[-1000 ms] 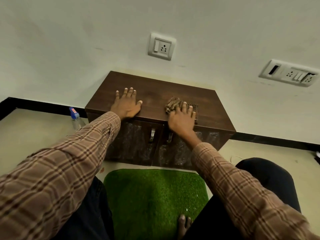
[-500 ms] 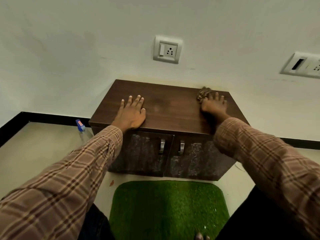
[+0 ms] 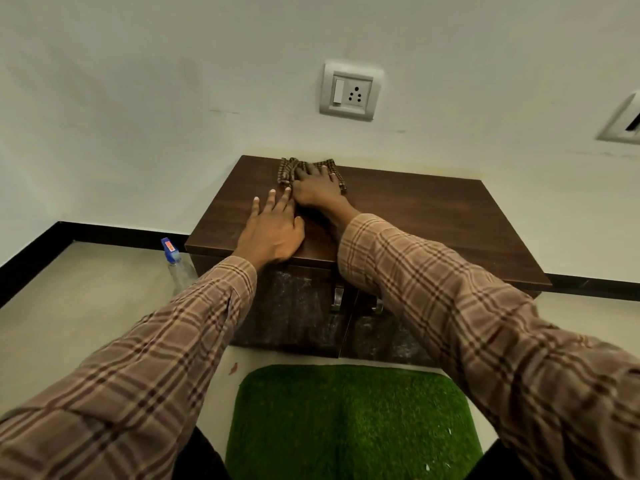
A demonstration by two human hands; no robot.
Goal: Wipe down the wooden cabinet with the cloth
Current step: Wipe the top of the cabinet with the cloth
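Having swept from the cabinet's (image 3: 415, 216) right rear corner, the right hand (image 3: 317, 188) presses the cloth (image 3: 287, 169) flat-fingered along the rear edge, left hand (image 3: 273, 230) splayed empty; wiping continues.

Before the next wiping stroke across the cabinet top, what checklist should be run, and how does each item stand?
1. Cloth under the right hand, palm flat on it: ok.
2. Cloth on the cabinet top, not hanging off the back edge: ok.
3. Left hand braced flat on the top: ok.
4. Stroke path to the right free of objects: ok.
5. Left hand out of the cloth's way: not ok for a leftward or forward stroke; it lies right beside the right hand.
6. Cloth damp enough: cannot tell.
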